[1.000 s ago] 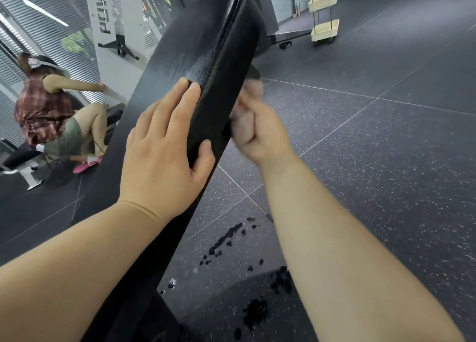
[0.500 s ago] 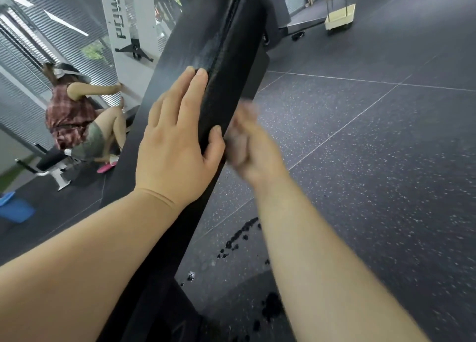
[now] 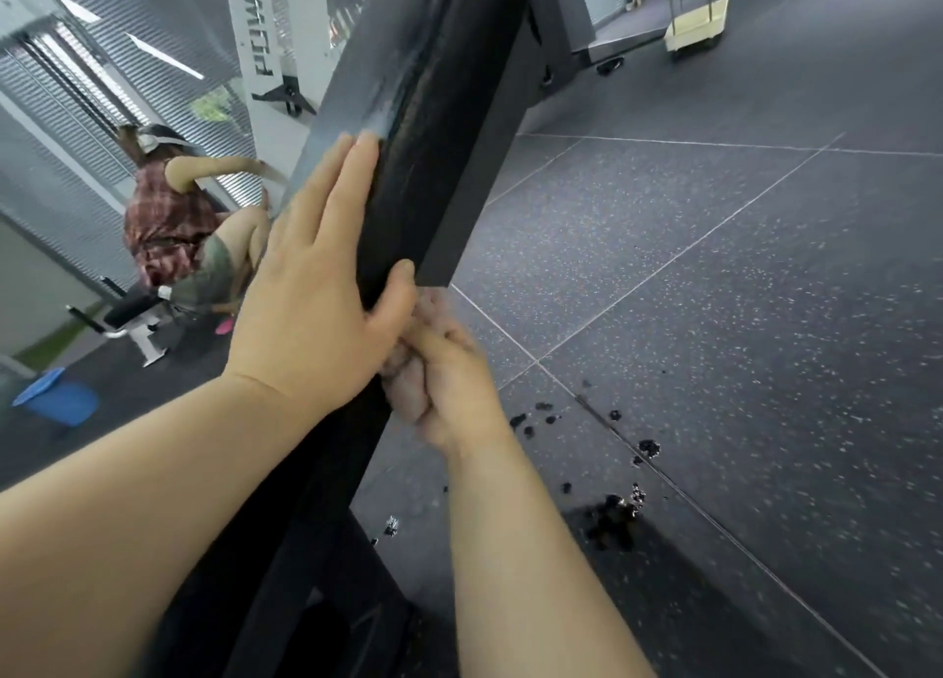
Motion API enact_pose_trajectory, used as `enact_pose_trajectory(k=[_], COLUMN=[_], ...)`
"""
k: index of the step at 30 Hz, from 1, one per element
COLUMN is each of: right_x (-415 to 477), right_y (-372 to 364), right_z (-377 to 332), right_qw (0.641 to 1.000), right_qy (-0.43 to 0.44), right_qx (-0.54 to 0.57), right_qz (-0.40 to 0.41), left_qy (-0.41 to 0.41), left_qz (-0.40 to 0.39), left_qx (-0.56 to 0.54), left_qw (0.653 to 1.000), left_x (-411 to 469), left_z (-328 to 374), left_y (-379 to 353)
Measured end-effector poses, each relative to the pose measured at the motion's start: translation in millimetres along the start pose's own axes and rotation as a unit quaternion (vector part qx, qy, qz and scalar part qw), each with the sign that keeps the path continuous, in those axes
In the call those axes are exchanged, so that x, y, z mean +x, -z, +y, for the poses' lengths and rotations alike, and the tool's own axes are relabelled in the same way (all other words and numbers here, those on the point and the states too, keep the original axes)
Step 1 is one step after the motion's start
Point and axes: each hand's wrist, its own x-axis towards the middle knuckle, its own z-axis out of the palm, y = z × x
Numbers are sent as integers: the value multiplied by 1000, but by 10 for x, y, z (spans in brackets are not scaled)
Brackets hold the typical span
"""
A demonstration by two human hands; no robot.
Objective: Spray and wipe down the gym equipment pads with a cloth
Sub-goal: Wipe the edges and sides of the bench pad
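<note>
On glossy pad — left hand flat, right hand bunching cloth

Gym: padded bench, rubber floor, power rack

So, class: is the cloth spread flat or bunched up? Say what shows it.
Bunched up: the right hand curls round the cloth, which shows only as a crumpled wad beside the edge of the pad.

My left hand is lying on the pad, thumb hooking its right edge; my right hand, gripping the cloth, is sitting just below, touching that edge.
</note>
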Motion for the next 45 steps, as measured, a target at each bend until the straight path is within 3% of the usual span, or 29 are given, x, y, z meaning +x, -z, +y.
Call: enact_pose_trajectory(k=[5, 9, 14, 19, 22, 29, 37, 42, 45], right_x=[284, 363, -63, -522, -428, 143, -652, -671, -562], right_y=[-236, -276, -2, 250, 272, 12, 290, 297, 212], right_z=[-677, -813, 28, 905, 842, -137, 1238, 1131, 893], right_qw=[995, 992, 999, 997, 997, 998, 998, 997, 996], right_qy=[86, 120, 5, -71, -77, 65, -33, -54, -51], right_qx=[-30, -1, -26, -15, -1, -8, -41, -51, -66], right_qz=[44, 42, 25, 19, 31, 25, 39, 22, 44], left_qy=[32, 66, 54, -7, -5, -5, 7, 23, 69], left_qz=[-80, -67, -21, -60, -53, 7, -2, -50, -85], left_qx=[40, 24, 36, 33, 23, 4, -7, -22, 8], left_qw=[995, 995, 998, 998, 998, 1000, 1000, 998, 994], left_x=[-547, -731, -747, -842, -1030, -1088, -1100, -1296, -1837], left_z=[-303, -317, -314, -568, -707, -781, -744, -776, -924], left_y=[181, 51, -78, 4, -46, -164, -148, -26, 27])
